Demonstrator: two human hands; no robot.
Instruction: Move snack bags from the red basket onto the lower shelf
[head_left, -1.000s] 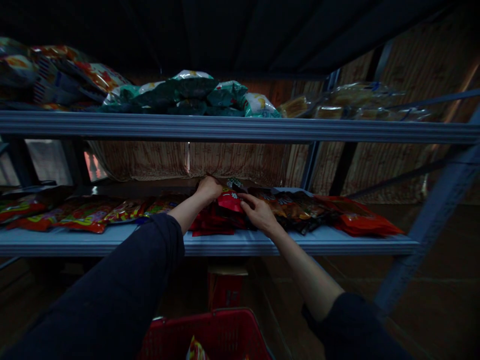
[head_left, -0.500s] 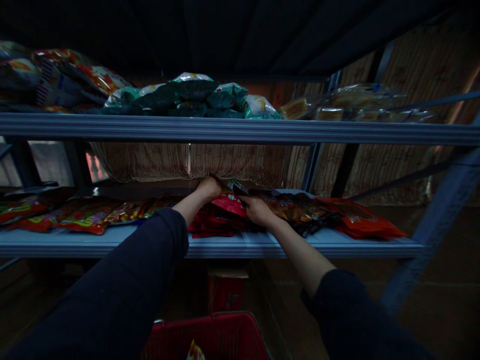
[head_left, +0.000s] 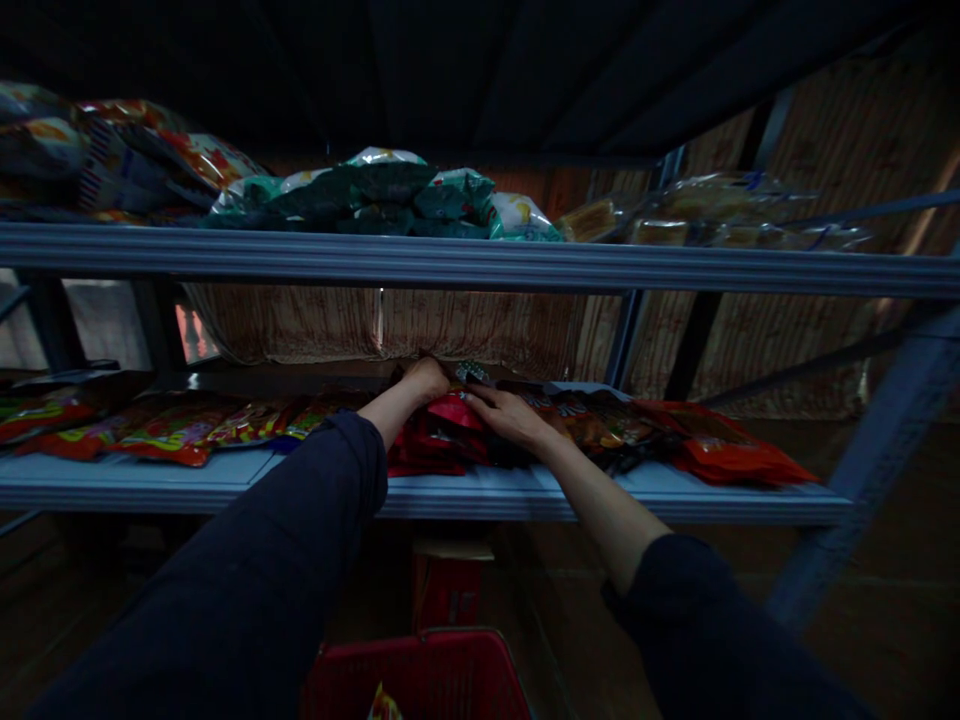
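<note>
On the lower shelf lies a pile of glossy red snack packets (head_left: 427, 445), with both my hands at its top. My left hand (head_left: 427, 380) is closed at the upper left edge of the top red packet, its fingertips hidden. From the right, my right hand (head_left: 511, 414) reaches across the same packet, fingers stretched flat over its upper right part. Dark brown packets (head_left: 589, 415) lie right of my right hand. A small green-and-white patterned item (head_left: 471, 370) shows behind the hands.
Orange-red packets (head_left: 739, 450) lie at the shelf's right end, colourful ones (head_left: 169, 425) at the left. The upper shelf edge (head_left: 465, 262) runs above my hands, with green bags (head_left: 352, 195) on it. Below stand a red basket (head_left: 412, 655) and a carton (head_left: 450, 590).
My left hand has shifted slightly right and my right hand slightly left, bringing them closer together. The right fingers now lie flatter over the red packet, whose printed face is more covered.
</note>
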